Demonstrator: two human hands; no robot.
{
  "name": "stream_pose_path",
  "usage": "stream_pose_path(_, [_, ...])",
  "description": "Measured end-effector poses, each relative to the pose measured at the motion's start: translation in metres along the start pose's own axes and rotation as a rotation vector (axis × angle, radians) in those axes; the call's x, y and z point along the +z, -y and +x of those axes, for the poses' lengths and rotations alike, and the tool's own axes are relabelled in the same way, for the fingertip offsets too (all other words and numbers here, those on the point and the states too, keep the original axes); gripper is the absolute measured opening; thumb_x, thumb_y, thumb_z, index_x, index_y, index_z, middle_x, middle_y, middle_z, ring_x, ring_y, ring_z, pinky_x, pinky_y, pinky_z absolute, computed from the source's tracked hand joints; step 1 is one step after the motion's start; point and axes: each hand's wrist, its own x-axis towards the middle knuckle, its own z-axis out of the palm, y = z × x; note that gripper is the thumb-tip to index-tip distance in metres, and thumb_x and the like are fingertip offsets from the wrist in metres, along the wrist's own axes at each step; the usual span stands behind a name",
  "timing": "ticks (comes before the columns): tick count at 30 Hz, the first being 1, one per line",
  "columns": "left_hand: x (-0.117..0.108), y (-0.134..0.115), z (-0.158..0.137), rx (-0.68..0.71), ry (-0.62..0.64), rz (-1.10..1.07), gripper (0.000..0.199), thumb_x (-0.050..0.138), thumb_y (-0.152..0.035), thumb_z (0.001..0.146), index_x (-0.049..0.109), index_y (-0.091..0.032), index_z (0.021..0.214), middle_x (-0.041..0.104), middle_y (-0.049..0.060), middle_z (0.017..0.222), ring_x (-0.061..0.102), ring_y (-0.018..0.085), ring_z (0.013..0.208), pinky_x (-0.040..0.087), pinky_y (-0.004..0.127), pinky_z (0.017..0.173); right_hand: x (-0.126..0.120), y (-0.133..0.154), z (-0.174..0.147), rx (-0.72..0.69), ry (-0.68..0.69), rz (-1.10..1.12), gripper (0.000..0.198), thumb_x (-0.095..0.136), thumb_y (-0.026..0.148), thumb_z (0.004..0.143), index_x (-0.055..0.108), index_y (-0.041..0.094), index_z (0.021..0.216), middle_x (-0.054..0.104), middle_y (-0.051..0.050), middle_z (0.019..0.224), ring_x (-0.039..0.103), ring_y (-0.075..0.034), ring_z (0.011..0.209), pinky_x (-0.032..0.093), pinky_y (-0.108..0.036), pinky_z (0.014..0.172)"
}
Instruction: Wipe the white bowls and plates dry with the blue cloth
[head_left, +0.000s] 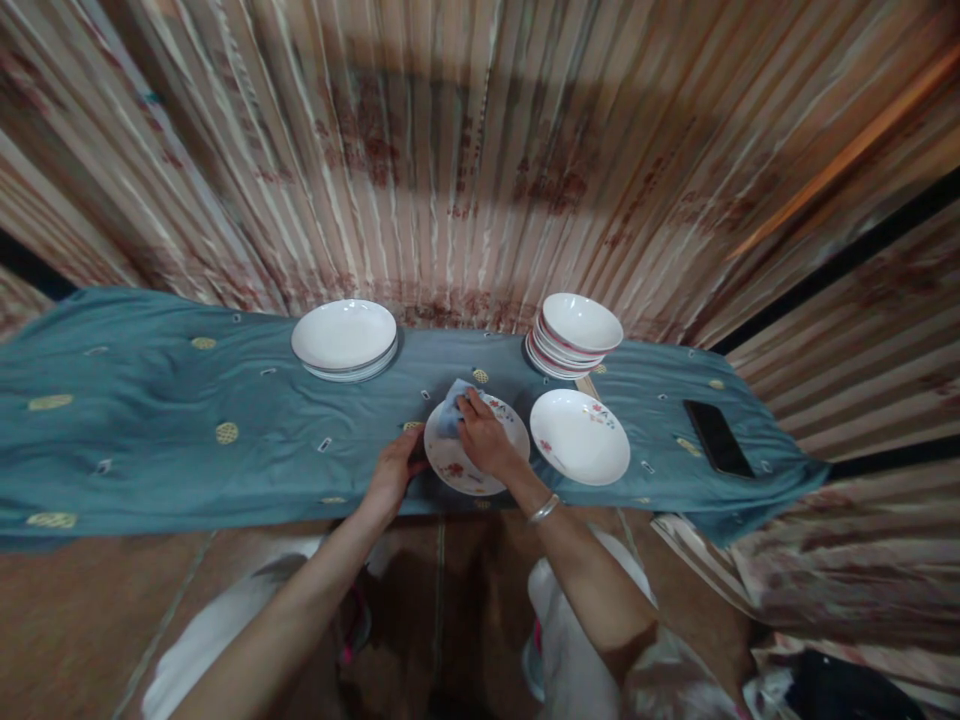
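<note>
A white plate with flower prints (470, 481) is in front of me at the table's near side. My left hand (394, 472) grips its left rim, the thumb at the edge and part of the fingers hidden. Over the plate, my right hand (486, 436) presses a light blue cloth (451, 410) onto its upper left surface. A silver bangle (544, 508) circles my right wrist. Just right of this plate lies another flowered plate (580, 437), and no hand touches it.
A stack of white plates (344, 335) stands at the back left. Several stacked bowls (582, 322) with red rims stand at the back right. A black phone (717, 438) lies near the right end of the patterned teal tablecloth (172, 420). Curtains (450, 150) hang behind.
</note>
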Motion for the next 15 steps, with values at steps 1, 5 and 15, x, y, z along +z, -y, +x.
stream_pose_path(1, [0.0,0.001,0.0,-0.004,0.014,0.003,0.048,0.068,-0.062,0.068,0.073,-0.022,0.096,0.073,0.01,0.112,0.061,0.032,0.116,0.054,0.033,0.076,0.002,0.004,0.0,-0.014,0.004,0.037,0.051,0.041,0.015,0.094,0.042,0.005,0.144,0.034,-0.023,0.154,0.032,-0.029,0.144,0.031,-0.051,0.118])
stream_pose_path(5, [0.0,0.002,0.001,-0.023,0.029,0.008,0.057,0.059,-0.069,0.074,0.072,-0.02,0.099,0.072,0.013,0.116,0.062,0.031,0.115,0.053,0.035,0.081,0.008,0.02,-0.004,-0.052,0.05,0.21,0.053,0.044,0.021,0.095,0.04,0.007,0.146,0.031,-0.02,0.157,0.03,-0.026,0.146,0.031,-0.046,0.119])
stream_pose_path(15, [-0.003,0.008,0.01,-0.008,-0.076,-0.022,0.064,0.061,-0.076,0.066,0.073,-0.017,0.087,0.075,0.008,0.085,0.067,0.025,0.088,0.051,0.032,0.075,-0.013,0.051,-0.048,-0.189,0.195,0.391,0.048,0.044,0.009,0.088,0.056,0.012,0.135,0.043,-0.014,0.152,0.04,-0.019,0.141,0.033,-0.038,0.118])
